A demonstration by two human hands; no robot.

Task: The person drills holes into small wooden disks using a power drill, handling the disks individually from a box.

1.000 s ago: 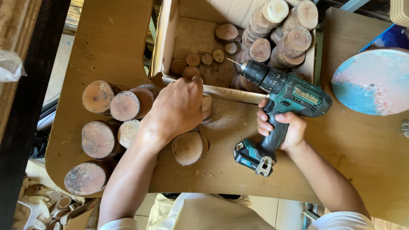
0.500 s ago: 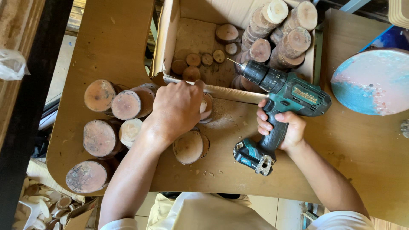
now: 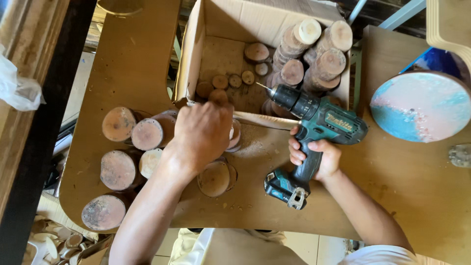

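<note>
Teal drill [image 3: 314, 122] clenched in the right hand [image 3: 316, 154], bit aimed leftward. Left hand [image 3: 203, 132] presses fingers closed over a wood slice [image 3: 235, 135] on the surface [image 3: 417, 181].

Left hand [image 3: 203, 135] presses a wood slice [image 3: 234, 135] on the workbench [image 3: 402, 186]; right hand [image 3: 316, 157] grips a teal drill [image 3: 319, 120].

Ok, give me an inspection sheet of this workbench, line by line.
Surface: brown board table, sawdust near the middle.
Job's things: teal cordless drill; wood slice under the left hand.
Clutter: stacked log slices; cardboard box holding wood rounds; painted round disc.
Grippers: left hand presses on the slice; right hand grips the drill's handle.
Cables: nothing seen.
Surroundings: white plastic bag at left.
</note>
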